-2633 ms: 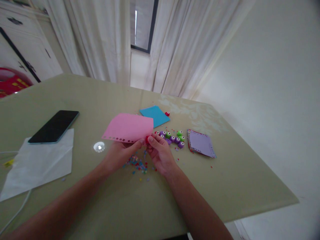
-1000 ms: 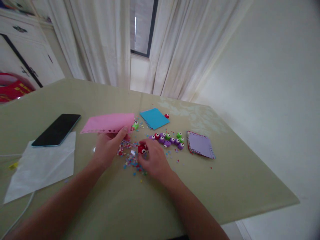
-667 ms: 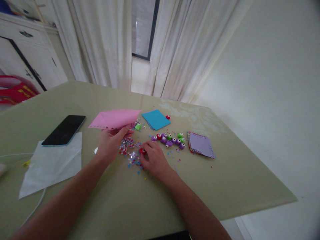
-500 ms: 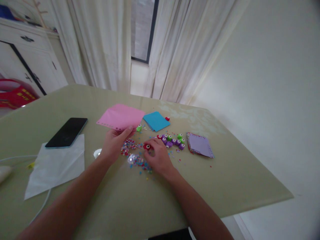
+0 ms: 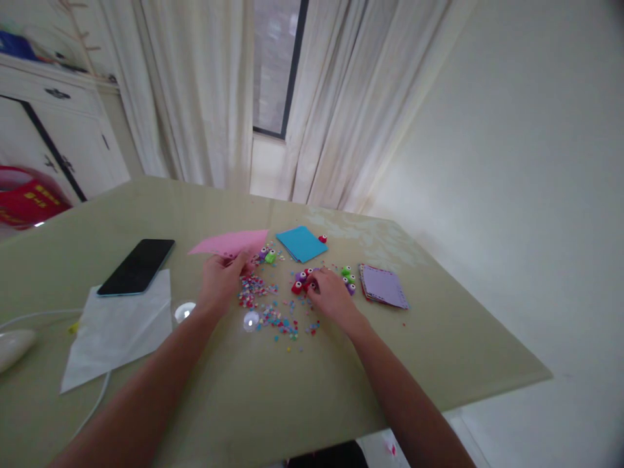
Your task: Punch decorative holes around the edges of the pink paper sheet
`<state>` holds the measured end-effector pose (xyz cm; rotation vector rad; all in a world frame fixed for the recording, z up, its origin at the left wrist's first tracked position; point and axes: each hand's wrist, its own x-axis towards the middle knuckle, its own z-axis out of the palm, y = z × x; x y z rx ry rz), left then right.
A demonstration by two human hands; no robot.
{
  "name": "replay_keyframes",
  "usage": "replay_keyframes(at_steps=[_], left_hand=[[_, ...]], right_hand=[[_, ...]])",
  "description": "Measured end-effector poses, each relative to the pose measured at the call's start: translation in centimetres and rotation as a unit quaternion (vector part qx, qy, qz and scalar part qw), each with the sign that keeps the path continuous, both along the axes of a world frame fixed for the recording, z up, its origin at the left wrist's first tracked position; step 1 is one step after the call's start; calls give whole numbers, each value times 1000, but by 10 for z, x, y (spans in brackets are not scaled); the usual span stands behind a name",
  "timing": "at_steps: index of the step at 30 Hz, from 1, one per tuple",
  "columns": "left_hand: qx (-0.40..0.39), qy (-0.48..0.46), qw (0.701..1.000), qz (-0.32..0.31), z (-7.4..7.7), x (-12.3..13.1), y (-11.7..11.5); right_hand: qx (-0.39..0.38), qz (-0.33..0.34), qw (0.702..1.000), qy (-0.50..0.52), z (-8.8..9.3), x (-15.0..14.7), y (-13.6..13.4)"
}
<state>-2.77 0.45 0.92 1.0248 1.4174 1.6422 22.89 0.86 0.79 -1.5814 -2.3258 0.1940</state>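
My left hand [image 5: 221, 279] is closed on the near edge of a pink paper sheet [image 5: 229, 242], which tilts up almost edge-on to me. Beside those fingers sit a green googly-eyed piece [image 5: 270, 257] and a purple one. My right hand [image 5: 334, 296] reaches into a cluster of small googly-eyed pieces, its fingertips pinched at a red piece [image 5: 312, 285] that is partly hidden. Another red googly-eyed piece [image 5: 296, 287] lies just left of the fingers. Several green and purple pieces [image 5: 347, 272] show beyond the knuckles. Tiny coloured confetti bits [image 5: 251, 289] are scattered between the hands.
Blue paper squares [image 5: 302, 243] lie behind the cluster, with a lone red piece [image 5: 322, 239] beside them. A lilac-topped stack [image 5: 384, 286] is at the right. On the left are a phone [image 5: 137, 266], white paper [image 5: 119, 331], a cable and a white mouse [image 5: 17, 348].
My right hand has moved right with the red piece, down to the cluster. The pink sheet has been lowered and tipped flatter to my view. A purple piece now shows beside the green one.
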Motion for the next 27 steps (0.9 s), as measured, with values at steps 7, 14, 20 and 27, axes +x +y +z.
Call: replay_keyframes(at_steps=[7,14,20,27], left_hand=[[41,1,996,-85,0,8,-4],[-5,37,999,-23,-18,-6,11],[52,10,994,-90,-8,12,3],[56,-46,995,-71,-19,10,7]], right_hand=[[63,28,995,-69,9,-64,43],[32,59,989,-131,6,-99,63],[61,48,992,-99,11,-82,36],[102,44,978,178,-6,-40,-17]])
